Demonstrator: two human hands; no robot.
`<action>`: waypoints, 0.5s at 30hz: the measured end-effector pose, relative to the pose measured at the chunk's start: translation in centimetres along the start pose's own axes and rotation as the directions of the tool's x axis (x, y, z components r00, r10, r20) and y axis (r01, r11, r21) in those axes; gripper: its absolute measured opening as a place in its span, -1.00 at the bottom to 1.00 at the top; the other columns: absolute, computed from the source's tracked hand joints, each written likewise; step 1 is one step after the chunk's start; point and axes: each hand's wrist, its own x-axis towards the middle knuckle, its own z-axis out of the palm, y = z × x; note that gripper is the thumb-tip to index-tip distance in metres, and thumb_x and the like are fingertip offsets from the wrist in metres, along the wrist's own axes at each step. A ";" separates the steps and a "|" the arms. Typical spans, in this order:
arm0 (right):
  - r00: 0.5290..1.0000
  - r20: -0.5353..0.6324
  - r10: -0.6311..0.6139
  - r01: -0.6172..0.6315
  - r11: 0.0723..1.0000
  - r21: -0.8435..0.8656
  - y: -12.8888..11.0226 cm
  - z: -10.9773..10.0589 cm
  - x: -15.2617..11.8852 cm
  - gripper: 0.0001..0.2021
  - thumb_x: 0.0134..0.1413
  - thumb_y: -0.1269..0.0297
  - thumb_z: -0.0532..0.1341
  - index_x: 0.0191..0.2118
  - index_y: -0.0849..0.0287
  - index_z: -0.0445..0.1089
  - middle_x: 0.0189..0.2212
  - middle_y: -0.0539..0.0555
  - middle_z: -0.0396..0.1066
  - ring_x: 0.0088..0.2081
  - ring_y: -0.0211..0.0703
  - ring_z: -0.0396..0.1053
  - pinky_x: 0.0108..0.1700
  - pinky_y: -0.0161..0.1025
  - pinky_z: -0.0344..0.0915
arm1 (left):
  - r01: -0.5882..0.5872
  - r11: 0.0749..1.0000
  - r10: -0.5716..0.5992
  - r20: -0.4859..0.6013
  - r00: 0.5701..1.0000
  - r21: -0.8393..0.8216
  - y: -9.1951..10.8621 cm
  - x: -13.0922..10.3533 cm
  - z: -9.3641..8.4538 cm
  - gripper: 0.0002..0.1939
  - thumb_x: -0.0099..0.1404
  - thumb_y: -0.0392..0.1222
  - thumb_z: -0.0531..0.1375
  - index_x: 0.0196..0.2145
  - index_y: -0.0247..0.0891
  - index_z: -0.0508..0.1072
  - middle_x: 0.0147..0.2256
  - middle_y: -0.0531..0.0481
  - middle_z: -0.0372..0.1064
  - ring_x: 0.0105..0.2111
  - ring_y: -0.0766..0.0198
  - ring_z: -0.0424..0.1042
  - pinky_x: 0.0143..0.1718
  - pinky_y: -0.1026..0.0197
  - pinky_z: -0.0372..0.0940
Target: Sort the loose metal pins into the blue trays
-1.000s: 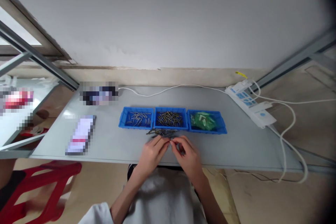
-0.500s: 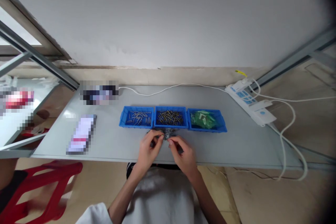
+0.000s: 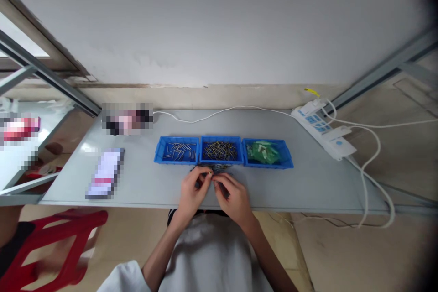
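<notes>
My left hand (image 3: 194, 190) and my right hand (image 3: 234, 196) meet near the table's front edge, fingertips pinched close together. Whatever either one holds is too small to make out. Just beyond the fingertips lies a loose pile of thin metal pieces (image 3: 219, 169), partly hidden by my fingers. Three blue bins stand in a row behind it. Thin silver pins (image 3: 181, 149) lie in the left bin (image 3: 176, 162), many darker, brassy pins (image 3: 221, 150) in the middle bin (image 3: 221, 162), and green and white pieces (image 3: 265, 152) in the right bin (image 3: 268, 165).
On the grey table (image 3: 143, 182), a blurred-out phone-like object (image 3: 105, 173) lies at left, with a pixelated item (image 3: 127, 121) behind it. A white power strip (image 3: 321, 130) with cables is at right. A red stool (image 3: 68, 237) stands lower left, beside part of another person.
My right hand has moved left, so its fingertips now meet those of my left hand. The whole view has shifted slightly.
</notes>
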 end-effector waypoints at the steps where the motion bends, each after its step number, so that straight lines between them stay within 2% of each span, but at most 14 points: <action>1: 1.000 -0.009 0.005 -0.005 1.000 0.001 0.0 0.0 0.0 -0.81 0.42 0.41 0.15 -0.08 0.08 0.52 -0.16 0.10 0.62 -0.16 -0.09 0.58 -0.10 -0.22 0.44 | 0.001 1.000 -0.001 0.005 1.000 0.001 0.0 0.0 0.0 -0.93 0.51 -0.21 0.27 -0.13 -0.19 0.58 -0.28 0.01 0.60 -0.44 0.34 0.48 -0.34 0.31 0.40; 7: 0.998 -0.050 0.044 -0.045 0.999 -0.003 0.0 -0.1 -0.2 -0.82 0.44 0.40 0.16 -0.14 0.09 0.52 -0.30 0.05 0.56 -0.36 -0.16 0.47 -0.28 -0.25 0.36 | -0.002 1.000 0.001 0.047 0.999 0.011 0.0 0.1 0.1 -0.93 0.49 -0.21 0.28 -0.15 -0.20 0.58 -0.31 0.03 0.58 -0.47 0.34 0.46 -0.37 0.31 0.38; 15: 0.995 -0.073 0.062 -0.062 0.998 0.006 0.0 -0.1 -0.1 -0.83 0.43 0.39 0.17 -0.15 0.10 0.53 -0.32 0.04 0.56 -0.40 -0.20 0.45 -0.33 -0.27 0.35 | -0.017 1.000 0.016 0.066 0.998 0.010 -0.2 0.0 0.0 -0.94 0.50 -0.23 0.27 -0.15 -0.19 0.58 -0.27 0.00 0.59 -0.41 0.30 0.49 -0.32 0.29 0.39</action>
